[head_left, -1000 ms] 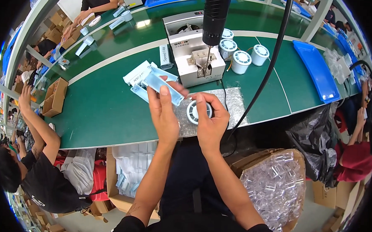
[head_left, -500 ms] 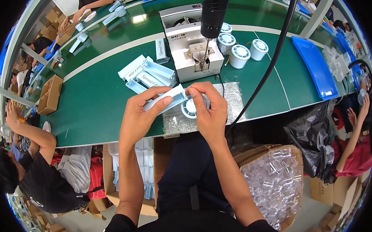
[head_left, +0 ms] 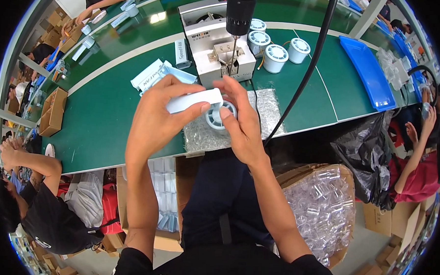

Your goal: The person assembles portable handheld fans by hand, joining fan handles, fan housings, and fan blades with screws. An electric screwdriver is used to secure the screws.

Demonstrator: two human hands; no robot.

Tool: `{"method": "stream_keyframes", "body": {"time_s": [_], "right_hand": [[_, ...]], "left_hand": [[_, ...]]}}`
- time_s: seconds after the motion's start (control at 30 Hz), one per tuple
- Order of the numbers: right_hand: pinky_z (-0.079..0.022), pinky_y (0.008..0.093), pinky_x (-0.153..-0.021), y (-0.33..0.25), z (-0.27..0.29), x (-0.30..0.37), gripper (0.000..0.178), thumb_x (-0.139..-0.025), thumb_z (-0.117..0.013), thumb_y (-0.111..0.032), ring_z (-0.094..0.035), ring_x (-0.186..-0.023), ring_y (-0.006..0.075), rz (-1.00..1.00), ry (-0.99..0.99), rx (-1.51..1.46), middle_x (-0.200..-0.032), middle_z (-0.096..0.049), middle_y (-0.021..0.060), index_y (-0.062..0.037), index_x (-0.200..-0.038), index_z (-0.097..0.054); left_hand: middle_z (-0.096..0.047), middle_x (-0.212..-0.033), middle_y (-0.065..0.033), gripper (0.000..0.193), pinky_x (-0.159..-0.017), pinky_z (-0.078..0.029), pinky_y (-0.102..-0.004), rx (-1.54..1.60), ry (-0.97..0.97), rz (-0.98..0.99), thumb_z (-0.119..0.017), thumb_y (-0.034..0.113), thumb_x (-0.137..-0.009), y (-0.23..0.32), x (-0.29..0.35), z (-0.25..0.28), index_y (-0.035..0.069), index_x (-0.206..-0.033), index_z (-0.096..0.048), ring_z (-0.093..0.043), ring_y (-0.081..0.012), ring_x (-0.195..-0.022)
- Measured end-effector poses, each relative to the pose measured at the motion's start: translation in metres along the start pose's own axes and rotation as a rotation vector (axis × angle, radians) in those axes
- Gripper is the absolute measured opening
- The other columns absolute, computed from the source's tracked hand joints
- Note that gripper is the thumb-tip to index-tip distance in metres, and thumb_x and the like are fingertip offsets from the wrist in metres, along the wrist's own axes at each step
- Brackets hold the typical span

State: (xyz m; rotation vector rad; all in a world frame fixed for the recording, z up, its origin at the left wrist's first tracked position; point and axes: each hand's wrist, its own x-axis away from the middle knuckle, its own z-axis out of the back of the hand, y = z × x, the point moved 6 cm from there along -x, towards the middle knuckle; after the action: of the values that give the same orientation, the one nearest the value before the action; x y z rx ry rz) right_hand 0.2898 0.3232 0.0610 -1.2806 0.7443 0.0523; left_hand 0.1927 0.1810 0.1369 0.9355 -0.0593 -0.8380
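L hand (head_left: 157,115): thumb & fingers closed on lt-blue handle piece (head_left: 194,102), held at a slant above bench front, its R end up against round fan head (head_left: 213,118). Whether the two are joined: can't tell. R hand (head_left: 243,121): thumb on fan head's slotted face, fingers curved round far side, grip narrow; fingertip contact partly hidden. Fan head sits btwn both hands, over silvery mat (head_left: 263,110); can't tell if it rests on it.

Behind hands: boxy metal machine (head_left: 201,58), w/ black screwdriver (head_left: 241,13) hanging in front, bit pointing down. R of machine: upright grp of white fan units (head_left: 275,59), some w/ wires showing. L of machine: loose handle pieces (head_left: 151,78), piled nr L hand. Far R on green bench (head_left: 102,127): blue tray (head_left: 367,75). Below bench edge, R side: carton of clear plastic parts (head_left: 320,210).
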Motion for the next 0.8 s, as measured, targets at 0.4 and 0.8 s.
{"method": "stream_keyframes", "body": {"time_s": [0.4,0.8], "right_hand": [[-0.050,0.0348,-0.071,0.008,0.002,-0.019,0.014,-0.105,-0.059,-0.012,-0.063,-0.079,0.0251,-0.064,0.024,0.071,-0.087,-0.065,0.0137,-0.0016,-0.113,-0.056],[-0.051,0.0258,-0.078,0.015,-0.001,0.000,0.024,-0.109,-0.050,-0.016,-0.062,-0.088,0.0092,-0.247,0.268,-0.387,-0.101,-0.068,0.0044,0.0008,-0.113,-0.066]], "left_hand": [[-0.062,-0.122,-0.0101,0.056,-0.083,-0.052,-0.0315,0.298,-0.028,0.008,-0.081,0.023,-0.090,-0.020,0.014,-0.032,0.002,-0.137,-0.058,-0.062,-0.0187,-0.106],[-0.060,-0.136,-0.0145,0.074,-0.105,-0.048,-0.0385,0.242,0.021,-0.092,-0.083,-0.001,-0.075,-0.014,0.037,-0.067,0.004,-0.143,-0.054,-0.060,-0.0252,-0.123]]}}
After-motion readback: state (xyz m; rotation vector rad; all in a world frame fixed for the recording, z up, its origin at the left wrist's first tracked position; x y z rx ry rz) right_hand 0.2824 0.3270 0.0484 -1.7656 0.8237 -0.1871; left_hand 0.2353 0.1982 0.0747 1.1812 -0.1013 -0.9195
